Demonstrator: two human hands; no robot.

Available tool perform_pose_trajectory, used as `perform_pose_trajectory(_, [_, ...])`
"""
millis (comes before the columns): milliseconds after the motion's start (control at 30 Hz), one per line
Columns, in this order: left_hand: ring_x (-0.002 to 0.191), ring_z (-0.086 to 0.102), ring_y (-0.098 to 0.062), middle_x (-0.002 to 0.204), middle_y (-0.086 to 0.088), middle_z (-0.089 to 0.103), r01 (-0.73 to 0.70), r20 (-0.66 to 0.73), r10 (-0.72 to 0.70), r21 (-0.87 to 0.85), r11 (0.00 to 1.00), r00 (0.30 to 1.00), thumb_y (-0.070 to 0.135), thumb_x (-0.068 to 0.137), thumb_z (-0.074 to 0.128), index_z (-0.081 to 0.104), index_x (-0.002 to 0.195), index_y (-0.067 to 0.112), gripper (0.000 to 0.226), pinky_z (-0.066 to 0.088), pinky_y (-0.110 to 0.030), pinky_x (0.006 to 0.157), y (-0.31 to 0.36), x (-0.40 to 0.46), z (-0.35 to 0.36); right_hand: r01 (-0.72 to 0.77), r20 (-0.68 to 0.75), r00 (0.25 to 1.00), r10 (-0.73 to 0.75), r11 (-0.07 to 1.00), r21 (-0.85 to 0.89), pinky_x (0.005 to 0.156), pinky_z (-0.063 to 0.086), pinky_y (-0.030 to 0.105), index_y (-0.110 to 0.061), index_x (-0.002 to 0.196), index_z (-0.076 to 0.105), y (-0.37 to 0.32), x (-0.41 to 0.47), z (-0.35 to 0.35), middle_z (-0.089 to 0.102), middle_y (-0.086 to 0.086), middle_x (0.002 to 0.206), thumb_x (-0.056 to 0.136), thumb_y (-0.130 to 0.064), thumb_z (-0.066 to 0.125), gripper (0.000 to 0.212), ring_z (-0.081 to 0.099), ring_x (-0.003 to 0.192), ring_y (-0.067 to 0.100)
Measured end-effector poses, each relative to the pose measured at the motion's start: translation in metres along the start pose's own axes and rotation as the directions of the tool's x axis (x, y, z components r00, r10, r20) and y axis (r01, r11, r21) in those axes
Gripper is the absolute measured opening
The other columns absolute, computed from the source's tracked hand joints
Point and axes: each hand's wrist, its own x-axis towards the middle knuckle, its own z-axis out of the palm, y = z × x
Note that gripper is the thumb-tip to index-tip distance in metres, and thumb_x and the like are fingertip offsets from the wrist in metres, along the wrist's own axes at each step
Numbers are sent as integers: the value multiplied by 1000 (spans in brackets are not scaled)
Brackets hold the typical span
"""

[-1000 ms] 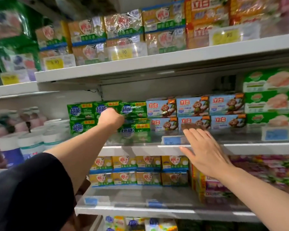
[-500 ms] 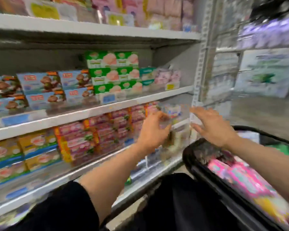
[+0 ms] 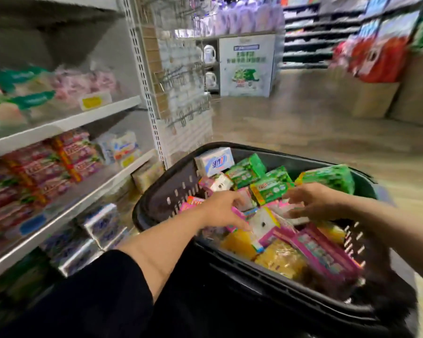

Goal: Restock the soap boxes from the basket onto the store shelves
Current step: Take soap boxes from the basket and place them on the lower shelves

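Note:
A black plastic basket (image 3: 166,191) stands in front of me, filled with soap boxes: green ones (image 3: 269,189) at the back, a white and blue one (image 3: 214,161), pink ones (image 3: 322,252) and yellow packs (image 3: 279,259) at the front. My left hand (image 3: 224,211) reaches over the left part of the pile with fingers stretched out, touching the pink boxes and holding nothing. My right hand (image 3: 315,201) hovers over the middle of the pile, fingers spread and loose. The store shelves (image 3: 66,123) with stacked soap run along the left.
A white shelf upright (image 3: 144,93) and a hook panel (image 3: 181,93) stand behind the basket. The wooden aisle floor (image 3: 303,123) opens beyond, with a display stand (image 3: 244,67) and cardboard displays at the right. White soap packs (image 3: 103,223) fill the lower shelf.
My view has swung right from the shelves to the basket. Both hands left the shelf and came down over the soap boxes in the basket.

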Motion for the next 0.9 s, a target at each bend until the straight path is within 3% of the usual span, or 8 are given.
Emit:
perform_pose_trajectory(100, [110, 57, -21, 122, -8, 61, -57, 168, 42, 85, 995, 985, 25, 70, 86, 57, 124, 7, 63, 45, -28, 92, 4, 10, 26, -65, 164, 986, 42, 988, 138, 90, 48, 24, -22, 130, 55, 20, -18, 8, 65, -4, 112, 61, -66, 74, 84, 62, 100, 11])
perform_pose_trajectory(200, [88, 54, -17, 96, 1, 58, -76, 113, 57, 172, 982, 992, 39, 56, 93, 56, 103, 12, 65, 42, -29, 72, 1, 12, 42, -125, 274, 959, 75, 978, 169, 72, 49, 19, -25, 115, 61, 38, -36, 24, 67, -7, 100, 38, -86, 66, 98, 63, 89, 8])
perform_pose_trajectory(300, [91, 51, -19, 101, 0, 53, -94, 112, 63, 301, 949, 992, 52, 51, 91, 53, 108, 12, 80, 45, -33, 80, 5, 11, 43, -170, 318, 944, 91, 958, 233, 64, 53, 21, -17, 111, 57, 31, -48, 29, 66, -1, 100, 63, -51, 82, 64, 64, 92, 18])
perform_pose_trajectory(367, [98, 49, -16, 112, 0, 53, -102, 142, 57, 333, 937, 988, 56, 50, 89, 50, 116, 13, 88, 44, -32, 86, 7, 9, 43, -223, 374, 923, 92, 919, 324, 65, 57, 27, -15, 118, 50, 24, -50, 28, 65, 3, 105, 65, -32, 87, 67, 65, 97, 21])
perform_pose_trajectory(533, [115, 57, -20, 128, -4, 60, -55, 118, 21, 290, 955, 993, 56, 45, 91, 51, 125, 13, 100, 47, -36, 96, 5, 6, 40, -309, 466, 882, 73, 837, 453, 78, 56, 57, -41, 117, 51, 32, -46, 26, 70, -3, 98, 47, -33, 95, 84, 69, 95, 26])
perform_pose_trajectory(600, [118, 58, -21, 130, -6, 60, -26, 87, 4, 257, 966, 996, 53, 46, 92, 48, 130, 12, 104, 49, -37, 96, 5, 4, 39, -304, 478, 877, 47, 825, 477, 79, 57, 53, -44, 121, 49, 32, -46, 25, 70, -1, 96, 52, -26, 94, 84, 69, 93, 27])
perform_pose_trajectory(733, [111, 60, -23, 121, -9, 64, -1, 43, -7, 176, 984, 999, 40, 53, 92, 43, 128, 12, 93, 53, -39, 88, 8, 3, 39, -327, 468, 882, 48, 779, 536, 56, 54, 24, -28, 130, 42, 25, -55, 17, 65, 1, 97, 70, 3, 79, 77, 69, 74, 7])
perform_pose_trajectory(900, [100, 63, -17, 111, -4, 66, 35, 3, -35, 59, 998, 999, 32, 53, 91, 43, 125, 17, 88, 55, -38, 80, 8, 3, 38, -182, 321, 947, 2, 827, 532, 62, 53, 21, -7, 109, 63, 30, -55, 16, 73, 6, 95, 62, -2, 86, 53, 71, 84, 17])
